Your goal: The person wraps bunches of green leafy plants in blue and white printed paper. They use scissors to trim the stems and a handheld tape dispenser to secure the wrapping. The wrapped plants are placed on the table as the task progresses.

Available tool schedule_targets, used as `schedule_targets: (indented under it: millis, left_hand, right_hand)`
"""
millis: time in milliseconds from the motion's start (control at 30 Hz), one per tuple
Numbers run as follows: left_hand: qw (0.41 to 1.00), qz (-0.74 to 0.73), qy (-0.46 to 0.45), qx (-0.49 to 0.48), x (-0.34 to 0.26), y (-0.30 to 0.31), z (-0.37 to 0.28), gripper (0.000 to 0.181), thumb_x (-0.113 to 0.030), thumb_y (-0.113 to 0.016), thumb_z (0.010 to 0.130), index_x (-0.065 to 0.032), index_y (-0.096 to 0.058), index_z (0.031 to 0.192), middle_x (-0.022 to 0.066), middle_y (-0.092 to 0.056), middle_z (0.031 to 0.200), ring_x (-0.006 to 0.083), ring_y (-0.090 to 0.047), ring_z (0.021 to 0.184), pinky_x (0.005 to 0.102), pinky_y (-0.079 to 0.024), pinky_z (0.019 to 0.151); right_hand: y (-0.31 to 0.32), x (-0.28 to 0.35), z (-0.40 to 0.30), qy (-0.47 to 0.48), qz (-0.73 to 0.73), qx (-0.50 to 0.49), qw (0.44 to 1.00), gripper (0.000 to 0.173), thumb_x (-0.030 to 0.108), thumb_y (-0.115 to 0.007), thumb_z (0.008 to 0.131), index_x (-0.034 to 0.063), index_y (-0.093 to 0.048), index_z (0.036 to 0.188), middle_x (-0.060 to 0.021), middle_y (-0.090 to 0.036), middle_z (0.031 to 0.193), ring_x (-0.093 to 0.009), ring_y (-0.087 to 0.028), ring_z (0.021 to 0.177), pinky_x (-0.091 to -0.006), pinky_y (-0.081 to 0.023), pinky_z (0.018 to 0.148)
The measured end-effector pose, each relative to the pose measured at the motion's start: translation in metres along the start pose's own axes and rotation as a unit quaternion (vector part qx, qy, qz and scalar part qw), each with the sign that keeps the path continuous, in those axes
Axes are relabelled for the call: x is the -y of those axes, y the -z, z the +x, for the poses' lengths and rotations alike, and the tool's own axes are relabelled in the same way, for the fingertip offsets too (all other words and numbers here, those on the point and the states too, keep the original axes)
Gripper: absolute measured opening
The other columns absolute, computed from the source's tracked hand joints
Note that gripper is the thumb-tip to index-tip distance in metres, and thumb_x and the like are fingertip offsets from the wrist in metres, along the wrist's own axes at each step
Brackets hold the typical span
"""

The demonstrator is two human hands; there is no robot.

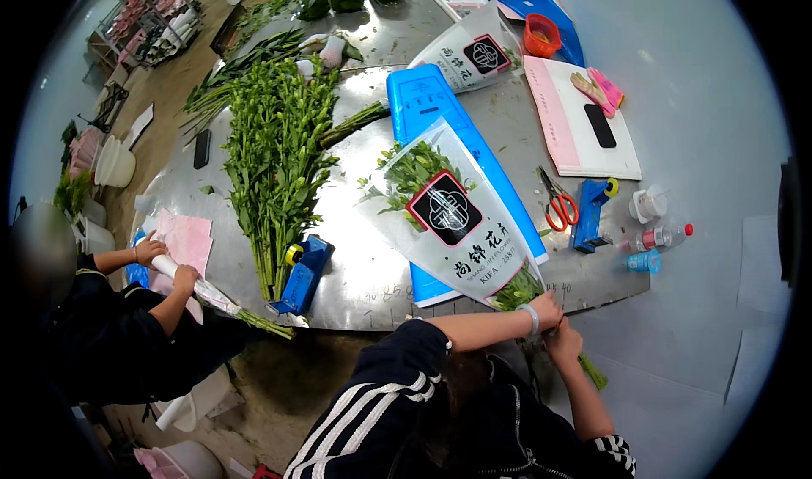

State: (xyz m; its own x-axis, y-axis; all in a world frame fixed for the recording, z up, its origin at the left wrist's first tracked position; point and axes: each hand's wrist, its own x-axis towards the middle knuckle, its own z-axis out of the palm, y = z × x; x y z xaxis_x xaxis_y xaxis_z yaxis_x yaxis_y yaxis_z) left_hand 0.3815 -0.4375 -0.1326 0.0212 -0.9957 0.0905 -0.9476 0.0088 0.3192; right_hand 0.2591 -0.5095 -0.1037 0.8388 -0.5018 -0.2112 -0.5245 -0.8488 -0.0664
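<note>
In front of me a bunch of green budded stems (419, 168) lies in a clear, printed flower sleeve (393, 225) over a blue plastic pack on the metal table. My left hand (544, 311), with a pale bangle at its wrist, closes around the narrow lower end of the bunch. Just below it my right hand (563, 339) grips the same stems, the two hands close together at the table's front edge. Cut stem ends (593, 372) stick out beneath my right hand. My fingers hide the part of the stems between them.
Loose budded stems (276, 142) are piled left of centre beside a blue tape dispenser (306, 276). Scissors (558, 201), another tape dispenser (590, 215), bottles and a phone (599, 125) lie right. At the left a co-worker's hands (184, 279) hold a wrapped bunch.
</note>
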Motion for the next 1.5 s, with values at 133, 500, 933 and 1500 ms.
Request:
schedule_targets:
  millis: [133,500,933,1500]
  left_hand:
    - [0.999,-0.039,0.007,0.032,-0.001,-0.001,0.004,0.016,-0.019,-0.056,0.067,-0.0069,-0.057,0.077,0.0068,-0.062,0.075,0.0217,-0.058,0.075,0.0334,-0.039,0.072]
    - [0.991,0.032,-0.008,-0.126,0.012,0.019,0.013,0.02,-0.017,-0.058,0.063,-0.0082,-0.052,0.08,0.0031,-0.053,0.071,0.0193,-0.052,0.076,0.0313,-0.037,0.07]
    - [0.989,-0.037,0.067,0.124,0.027,0.028,0.012,0.047,-0.022,-0.069,0.053,-0.0088,-0.05,0.093,0.006,-0.056,0.085,0.0221,-0.054,0.084,0.0343,-0.037,0.076]
    - [0.991,-0.087,0.068,-0.073,0.012,0.015,0.014,0.021,-0.018,-0.058,0.069,-0.0075,-0.058,0.086,0.0096,-0.057,0.08,0.0252,-0.056,0.073,0.0358,-0.043,0.066]
  right_hand:
    - [0.012,-0.01,0.002,0.041,0.074,-0.005,0.996,0.051,0.027,-0.067,0.064,0.0116,-0.044,0.106,-0.0173,-0.059,0.065,-0.039,-0.056,0.064,-0.0465,-0.043,0.057]
    - [0.027,-0.086,0.005,0.092,0.088,-0.051,0.991,0.043,0.012,-0.068,0.059,0.0128,-0.054,0.099,-0.0124,-0.06,0.074,-0.034,-0.058,0.066,-0.0418,-0.044,0.058]
    - [0.03,-0.085,0.023,0.085,0.032,0.116,0.989,0.029,0.029,-0.068,0.063,0.01,-0.058,0.083,-0.0107,-0.061,0.075,-0.031,-0.059,0.073,-0.0412,-0.046,0.064]
    - [0.018,-0.111,0.022,0.128,0.089,0.023,0.987,0.024,0.02,-0.067,0.06,0.0108,-0.056,0.079,-0.0112,-0.06,0.075,-0.032,-0.058,0.071,-0.0412,-0.044,0.059]
